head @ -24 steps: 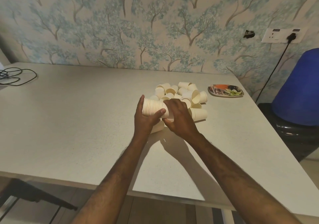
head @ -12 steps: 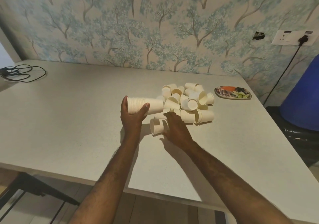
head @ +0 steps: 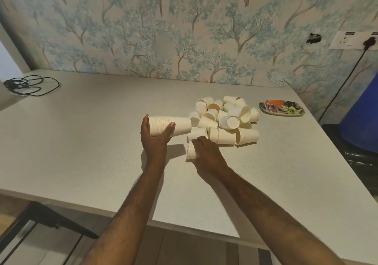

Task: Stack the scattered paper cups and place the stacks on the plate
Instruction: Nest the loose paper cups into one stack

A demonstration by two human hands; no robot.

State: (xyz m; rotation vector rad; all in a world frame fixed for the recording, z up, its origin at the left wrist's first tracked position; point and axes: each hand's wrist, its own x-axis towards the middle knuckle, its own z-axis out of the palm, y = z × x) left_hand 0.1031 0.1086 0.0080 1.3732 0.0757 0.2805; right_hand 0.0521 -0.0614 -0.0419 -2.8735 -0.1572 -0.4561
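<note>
Fingers on paper cups at mid-desk

Left hand (head: 155, 140) fingers curl round a ribbed nested stack (head: 169, 126) held sideways; right hand (head: 206, 152) fingers grip a short stack (head: 190, 152) lying on the speckled desk (head: 81, 142), beside the loose cup pile (head: 227, 117); patterned plate (head: 281, 107) near the right edge.

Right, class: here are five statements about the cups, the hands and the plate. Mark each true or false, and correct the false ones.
1. The left hand holds a stack of cups lying sideways. True.
2. The plate already carries a stack. False: no cups are on it.
3. The right hand grips cups near the pile of cups. True.
4. The plate sits left of the pile. False: it sits to the right.
5. A black cable lies on the table. True.
</note>
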